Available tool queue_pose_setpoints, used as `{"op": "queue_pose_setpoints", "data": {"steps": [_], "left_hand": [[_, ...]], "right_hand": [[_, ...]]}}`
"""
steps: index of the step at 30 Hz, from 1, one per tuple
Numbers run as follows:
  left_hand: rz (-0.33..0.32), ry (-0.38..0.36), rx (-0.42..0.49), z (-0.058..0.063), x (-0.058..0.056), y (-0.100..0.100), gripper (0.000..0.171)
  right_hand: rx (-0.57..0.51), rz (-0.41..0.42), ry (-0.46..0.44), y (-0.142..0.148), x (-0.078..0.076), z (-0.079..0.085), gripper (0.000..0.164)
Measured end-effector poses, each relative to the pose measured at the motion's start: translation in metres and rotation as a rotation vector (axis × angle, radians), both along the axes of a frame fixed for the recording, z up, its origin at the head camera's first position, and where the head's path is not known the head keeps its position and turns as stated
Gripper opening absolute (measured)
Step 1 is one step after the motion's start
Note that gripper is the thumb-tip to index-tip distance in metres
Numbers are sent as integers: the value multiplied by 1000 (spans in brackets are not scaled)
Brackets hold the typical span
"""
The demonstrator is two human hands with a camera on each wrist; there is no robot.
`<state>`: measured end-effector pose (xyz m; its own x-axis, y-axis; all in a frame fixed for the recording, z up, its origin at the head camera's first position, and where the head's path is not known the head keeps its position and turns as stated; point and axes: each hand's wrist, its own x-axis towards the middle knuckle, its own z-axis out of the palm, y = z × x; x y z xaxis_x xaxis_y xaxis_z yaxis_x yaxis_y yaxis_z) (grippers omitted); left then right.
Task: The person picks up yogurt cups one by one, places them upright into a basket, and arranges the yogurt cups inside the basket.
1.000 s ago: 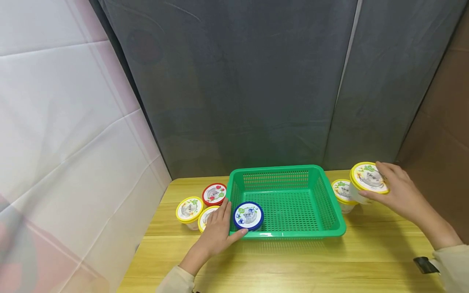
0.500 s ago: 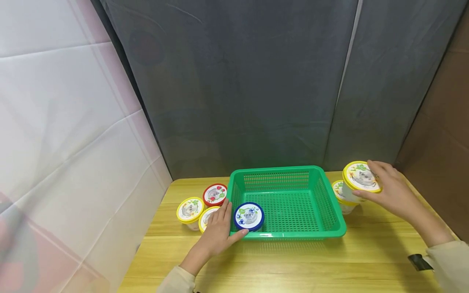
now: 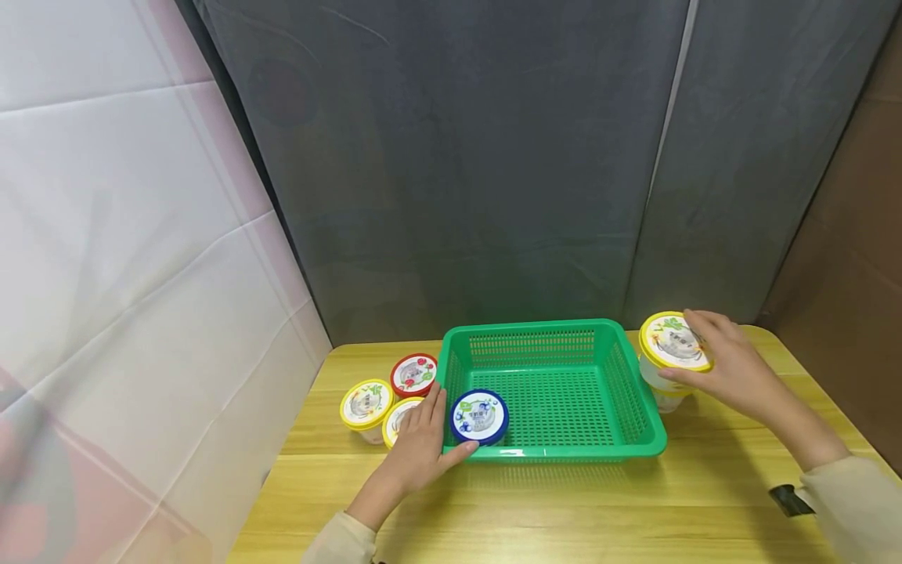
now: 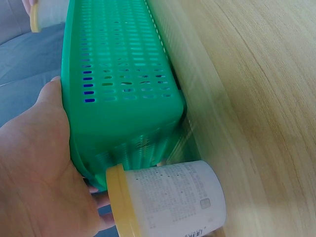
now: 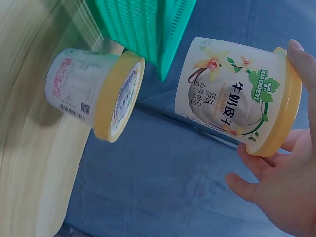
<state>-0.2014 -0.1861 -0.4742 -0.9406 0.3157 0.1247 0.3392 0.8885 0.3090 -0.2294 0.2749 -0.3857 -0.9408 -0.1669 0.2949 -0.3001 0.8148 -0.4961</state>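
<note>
My right hand [image 3: 733, 368] grips a yellow-lidded paper tub [image 5: 237, 94] by its lid, thumb on one side and fingers on the other. The tub is raised, just outside the basket's right end. A second yellow-lidded tub [image 5: 94, 91] stands on the table below it, mostly hidden behind it in the head view. My left hand [image 3: 419, 446] rests on the front left corner of the green plastic basket [image 3: 557, 452], fingers straight along the left rim and thumb along the front rim. Inside that corner sits a blue-lidded tub [image 3: 479, 417].
Left of the basket stand a red-lidded tub [image 3: 413, 374] and two yellow-lidded tubs, one [image 3: 366, 403] further out and one [image 3: 398, 419] partly behind my left fingers. The wooden table [image 3: 535, 517] ends at a dark curtain [image 3: 458, 172] behind the basket.
My right hand has carried the yellow-lidded tub leftward toward the basket, over the standing tub. The left hand, the basket and the other tubs have stayed put.
</note>
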Motion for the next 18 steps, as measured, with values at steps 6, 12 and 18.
{"op": "queue_pose_setpoints", "data": {"steps": [6,12,18], "left_hand": [[4,-10,6,0,0,-1,102],[3,0,5,0,0,-1,102],[0,6,5,1,0,-1,102]], "right_hand": [[-9,34,-38,-11,-2,-2,109],[-6,70,-48,-24,-4,-5,107],[-1,95,-42,-34,-5,-9,105]]}}
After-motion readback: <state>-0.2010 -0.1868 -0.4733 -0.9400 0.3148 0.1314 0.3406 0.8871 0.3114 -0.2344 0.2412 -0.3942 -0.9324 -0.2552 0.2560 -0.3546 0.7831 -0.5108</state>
